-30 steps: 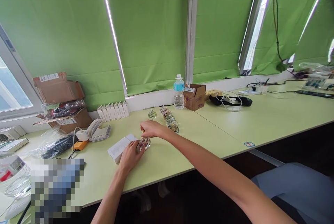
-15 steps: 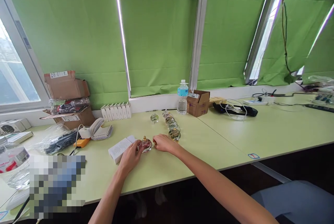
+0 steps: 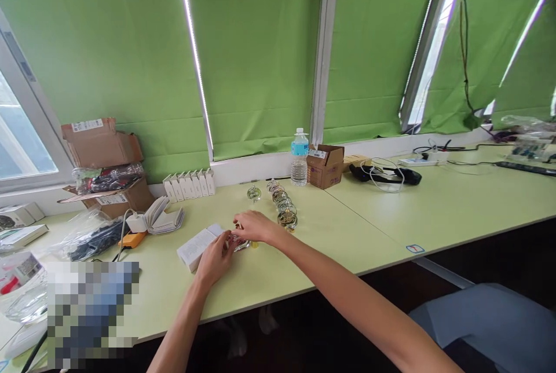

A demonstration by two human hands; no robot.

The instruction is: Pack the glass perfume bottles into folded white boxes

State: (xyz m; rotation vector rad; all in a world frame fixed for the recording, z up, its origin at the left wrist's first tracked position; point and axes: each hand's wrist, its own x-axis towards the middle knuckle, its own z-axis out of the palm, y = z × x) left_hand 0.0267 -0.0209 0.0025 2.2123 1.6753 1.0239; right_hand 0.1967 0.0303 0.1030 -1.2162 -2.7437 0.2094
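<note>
A small glass ornament point(image 3: 240, 242) is pinched by the left hand point(image 3: 212, 261), just right of a white box point(image 3: 197, 247), with the right hand point(image 3: 256, 226) curled over it, its grip unclear and the ornament's long axis hidden.

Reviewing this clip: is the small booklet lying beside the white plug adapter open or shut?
Open: the booklet lies spread on the desk, its pages fanned apart and curling upward rather than closed flat.

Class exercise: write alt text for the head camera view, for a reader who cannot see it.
The left hand holds a small glass ornament while the right hand reaches over it. They are on a pale green desk, beside a white carton and a row of similar ornaments.
</note>
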